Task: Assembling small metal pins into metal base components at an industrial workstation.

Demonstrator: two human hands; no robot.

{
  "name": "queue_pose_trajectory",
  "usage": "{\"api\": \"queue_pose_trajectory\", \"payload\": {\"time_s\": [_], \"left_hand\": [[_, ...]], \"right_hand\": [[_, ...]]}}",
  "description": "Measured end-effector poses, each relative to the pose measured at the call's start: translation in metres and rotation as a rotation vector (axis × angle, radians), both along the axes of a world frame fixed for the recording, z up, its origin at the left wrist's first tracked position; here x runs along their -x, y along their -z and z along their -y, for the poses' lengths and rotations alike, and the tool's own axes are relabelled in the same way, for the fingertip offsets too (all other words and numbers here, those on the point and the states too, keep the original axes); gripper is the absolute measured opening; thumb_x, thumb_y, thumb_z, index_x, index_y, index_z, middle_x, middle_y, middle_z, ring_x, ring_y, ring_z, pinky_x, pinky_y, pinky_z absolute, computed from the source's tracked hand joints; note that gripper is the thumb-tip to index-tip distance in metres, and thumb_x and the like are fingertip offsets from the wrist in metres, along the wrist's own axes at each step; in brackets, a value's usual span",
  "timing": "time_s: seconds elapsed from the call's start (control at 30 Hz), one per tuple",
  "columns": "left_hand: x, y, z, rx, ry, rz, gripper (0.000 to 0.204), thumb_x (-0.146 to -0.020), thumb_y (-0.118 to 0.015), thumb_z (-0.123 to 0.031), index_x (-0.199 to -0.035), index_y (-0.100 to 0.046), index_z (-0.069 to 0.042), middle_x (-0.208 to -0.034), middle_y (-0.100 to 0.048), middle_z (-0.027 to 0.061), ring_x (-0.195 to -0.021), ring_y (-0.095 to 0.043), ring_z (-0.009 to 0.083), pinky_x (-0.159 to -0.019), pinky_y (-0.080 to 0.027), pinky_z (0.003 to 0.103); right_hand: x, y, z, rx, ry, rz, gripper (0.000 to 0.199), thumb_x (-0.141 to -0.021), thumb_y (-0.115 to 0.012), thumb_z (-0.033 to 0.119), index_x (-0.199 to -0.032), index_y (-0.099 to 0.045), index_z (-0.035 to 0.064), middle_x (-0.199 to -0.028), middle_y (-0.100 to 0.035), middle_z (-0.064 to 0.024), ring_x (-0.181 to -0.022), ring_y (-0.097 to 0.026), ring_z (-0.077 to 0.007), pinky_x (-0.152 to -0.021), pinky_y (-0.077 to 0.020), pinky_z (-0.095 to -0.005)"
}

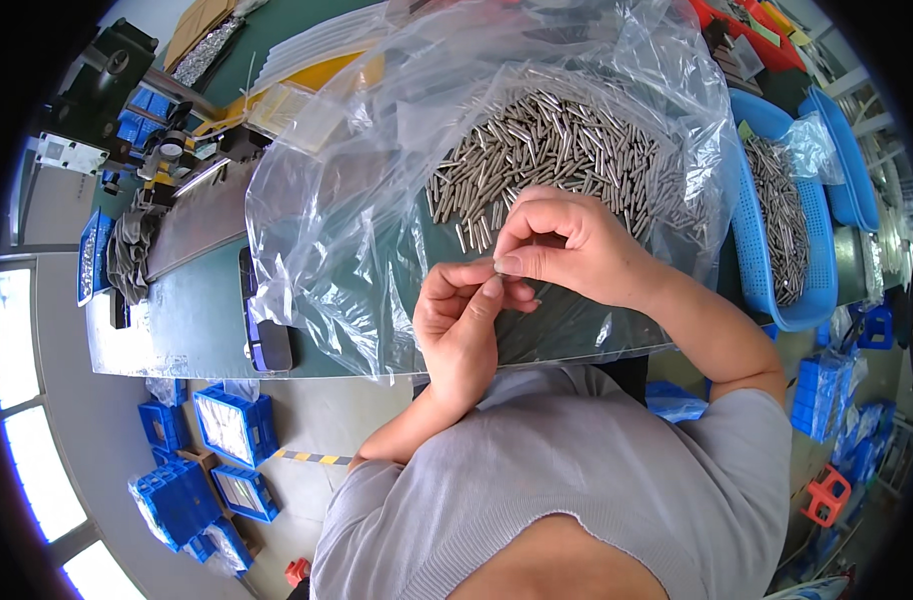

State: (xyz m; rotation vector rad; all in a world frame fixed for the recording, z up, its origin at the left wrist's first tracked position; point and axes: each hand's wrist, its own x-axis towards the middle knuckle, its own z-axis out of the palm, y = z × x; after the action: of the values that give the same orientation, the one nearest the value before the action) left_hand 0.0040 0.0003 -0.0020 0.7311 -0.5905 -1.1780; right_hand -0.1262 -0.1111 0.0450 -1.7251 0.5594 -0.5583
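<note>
Over the dark green table, two bare hands meet close to the person's chest. The left hand comes up from below, with its fingers curled and its thumb and first finger pressed together. The right hand reaches in from the right side, and its thumb and finger are pinched shut too. The tips of both hands touch each other, and between them sits a tiny metal pin, so small that only its end shows. Just behind the hands lies a big clear plastic bag, all crinkly and open on the table. Inside the bag rests a heap of thin grey metal pins, lying every which way. The right hand is just in front of this heap, near its edge. A dark phone lies flat on the table under the left edge of the bag. Off to the right stands a blue plastic basket with more grey pins in it, well apart from the hands. Down on the floor to the left sit small blue crates. The person wears a grey shirt.
</note>
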Motion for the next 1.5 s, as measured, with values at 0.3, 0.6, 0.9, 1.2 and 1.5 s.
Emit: {"api": "queue_pose_trajectory", "payload": {"time_s": [0.3, 0.6, 0.9, 1.2, 1.5], "left_hand": [[0.001, 0.000, 0.000, -0.009, -0.012, 0.004, 0.009, -0.090, -0.050, 0.001, -0.098, -0.052, 0.003, -0.092, -0.063, 0.0167, -0.079, -0.064, 0.0225, -0.071, -0.056, 0.036], [0.000, -0.001, 0.000, 0.007, 0.002, -0.013, 0.008, -0.089, -0.049, 0.004, -0.097, -0.051, 0.001, -0.096, -0.060, 0.0169, -0.077, -0.063, 0.0196, -0.069, -0.055, 0.034], [0.000, -0.002, 0.000, 0.003, -0.010, 0.000, 0.008, -0.089, -0.050, 0.000, -0.097, -0.051, 0.000, -0.096, -0.059, 0.0187, -0.076, -0.062, 0.0203, -0.069, -0.055, 0.035], [0.000, -0.002, -0.001, -0.005, -0.018, 0.027, 0.008, -0.090, -0.051, -0.001, -0.098, -0.051, 0.000, -0.097, -0.060, 0.0178, -0.077, -0.062, 0.0202, -0.069, -0.054, 0.035], [0.003, -0.005, -0.001, -0.075, 0.006, 0.075, 0.012, -0.091, -0.050, -0.001, -0.102, -0.051, 0.003, -0.094, -0.062, 0.0153, -0.077, -0.063, 0.0185, -0.069, -0.055, 0.033]], "right_hand": [[0.000, 0.003, -0.002, -0.202, -0.042, 0.025, 0.009, -0.083, -0.064, 0.008, -0.079, -0.061, 0.0007, -0.077, -0.055, -0.0007, -0.073, -0.053, -0.0083, -0.066, -0.0429, -0.0235], [0.013, -0.003, 0.023, -0.674, 0.154, 0.333, 0.014, -0.088, -0.053, 0.014, -0.094, -0.055, 0.0029, -0.075, -0.053, 0.0010, -0.067, -0.051, -0.0076, -0.057, -0.0410, -0.0221], [0.012, 0.011, 0.014, 0.726, 0.087, -0.382, 0.014, -0.073, -0.069, 0.012, -0.085, -0.063, 0.0099, -0.075, -0.054, -0.0072, -0.067, -0.057, -0.0256, -0.059, -0.0456, -0.0358], [0.016, 0.003, 0.019, 0.566, 0.075, -0.289, 0.009, -0.077, -0.064, 0.011, -0.081, -0.058, 0.0051, -0.079, -0.058, -0.0075, -0.070, -0.059, -0.0260, -0.061, -0.0469, -0.0344], [0.019, -0.014, 0.013, 0.306, -0.061, -0.192, 0.007, -0.074, -0.059, 0.004, -0.079, -0.055, 0.0014, -0.076, -0.051, -0.0039, -0.065, -0.049, -0.0134, -0.055, -0.0399, -0.0254]]}}
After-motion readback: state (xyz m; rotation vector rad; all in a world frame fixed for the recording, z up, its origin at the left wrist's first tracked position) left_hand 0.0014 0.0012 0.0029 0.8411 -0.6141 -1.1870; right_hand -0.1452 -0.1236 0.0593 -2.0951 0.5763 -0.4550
